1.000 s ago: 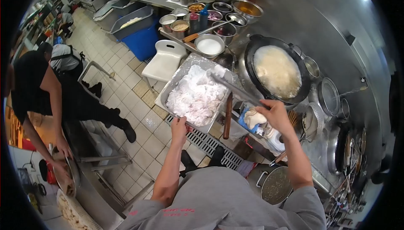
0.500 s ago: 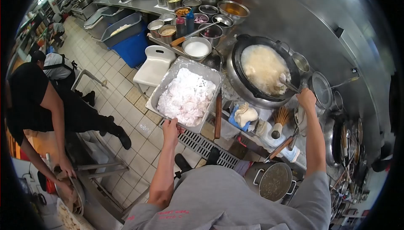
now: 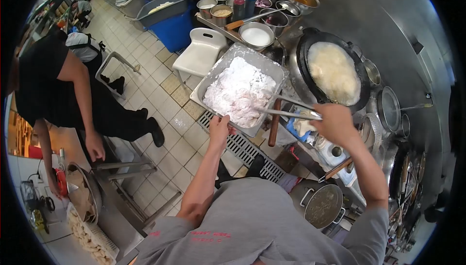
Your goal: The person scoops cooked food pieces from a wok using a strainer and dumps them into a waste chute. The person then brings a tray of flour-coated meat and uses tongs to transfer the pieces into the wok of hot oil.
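My left hand (image 3: 219, 131) is closed on the near rim of a metal tray (image 3: 276, 65). Pale pieces coated in white flour (image 3: 238, 90) fill the tray. Metal tongs (image 3: 291, 114) are gripped in my right hand (image 3: 335, 122). The tongs' arms are spread; one reaches over the flour-coated pieces, close to or touching them. Beyond my right hand, pale foaming oil (image 3: 335, 73) bubbles in a large black wok (image 3: 302, 54). A wooden handle (image 3: 274, 126) stands out beside the tray, its other end hidden.
Left of the tray is a white chair (image 3: 200, 51). Bowls of ingredients and a bowl of white powder (image 3: 257, 35) line the back counter. A pot (image 3: 323, 207) sits low near my body. At left, a person in black (image 3: 43, 80) leans over another counter.
My right hand has brought the tongs from the wok's oil across to the tray. My left hand stays on the tray rim. The view has shifted, and the person's hands at left have moved apart.
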The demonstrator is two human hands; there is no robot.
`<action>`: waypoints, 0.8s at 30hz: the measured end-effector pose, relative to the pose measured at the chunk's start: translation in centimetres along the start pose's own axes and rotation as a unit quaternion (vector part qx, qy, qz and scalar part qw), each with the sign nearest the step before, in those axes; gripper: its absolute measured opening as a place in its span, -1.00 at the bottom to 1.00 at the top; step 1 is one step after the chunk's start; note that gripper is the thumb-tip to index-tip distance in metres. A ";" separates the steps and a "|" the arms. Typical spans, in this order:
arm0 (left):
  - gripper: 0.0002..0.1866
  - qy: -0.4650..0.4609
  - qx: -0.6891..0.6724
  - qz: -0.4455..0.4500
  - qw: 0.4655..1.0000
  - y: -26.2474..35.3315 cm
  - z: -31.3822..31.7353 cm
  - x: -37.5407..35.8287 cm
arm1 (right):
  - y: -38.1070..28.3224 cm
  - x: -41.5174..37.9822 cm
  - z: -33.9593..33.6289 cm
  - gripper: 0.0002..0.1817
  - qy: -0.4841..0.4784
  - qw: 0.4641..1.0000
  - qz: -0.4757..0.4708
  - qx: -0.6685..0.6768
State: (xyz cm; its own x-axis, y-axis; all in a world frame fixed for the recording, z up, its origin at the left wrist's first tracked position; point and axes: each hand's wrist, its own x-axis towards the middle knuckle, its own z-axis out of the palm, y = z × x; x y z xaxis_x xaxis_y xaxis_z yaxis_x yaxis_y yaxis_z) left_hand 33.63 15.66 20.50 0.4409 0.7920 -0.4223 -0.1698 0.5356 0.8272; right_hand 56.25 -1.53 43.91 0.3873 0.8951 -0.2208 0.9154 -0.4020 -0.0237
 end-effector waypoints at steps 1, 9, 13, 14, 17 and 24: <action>-0.84 0.001 0.001 -0.001 1.000 -0.2 -0.1 0.1 | -1.0 0.8 1.9 -0.63 0.022 0.998 -0.053 -0.028; -0.84 0.009 0.004 0.004 1.000 -0.1 -0.5 -0.2 | -3.9 3.0 11.3 -0.70 0.094 0.995 -0.040 0.008; -0.84 0.007 -0.002 0.003 1.000 -0.2 -0.4 0.1 | -2.4 1.2 9.9 -0.68 0.129 0.990 -0.003 0.052; -0.84 0.009 0.002 0.000 1.000 -0.2 -0.4 0.1 | -2.2 0.9 9.1 -0.67 0.131 0.988 0.011 0.079; -0.84 0.017 0.018 -0.015 1.000 -0.5 -0.7 0.3 | -0.9 0.4 7.1 -0.63 0.157 0.974 0.067 0.147; -0.85 0.008 0.009 -0.014 1.000 -1.0 -0.7 0.5 | 7.4 -1.7 2.1 -0.63 0.268 0.923 0.232 0.147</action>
State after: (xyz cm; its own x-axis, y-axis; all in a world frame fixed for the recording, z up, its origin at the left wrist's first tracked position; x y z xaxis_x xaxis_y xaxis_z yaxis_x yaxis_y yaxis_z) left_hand 33.38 15.78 19.20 0.4305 0.7821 -0.4505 -0.1422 0.5517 0.8218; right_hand 62.17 -6.41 42.08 0.8015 0.5481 0.2391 0.5979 -0.7314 -0.3280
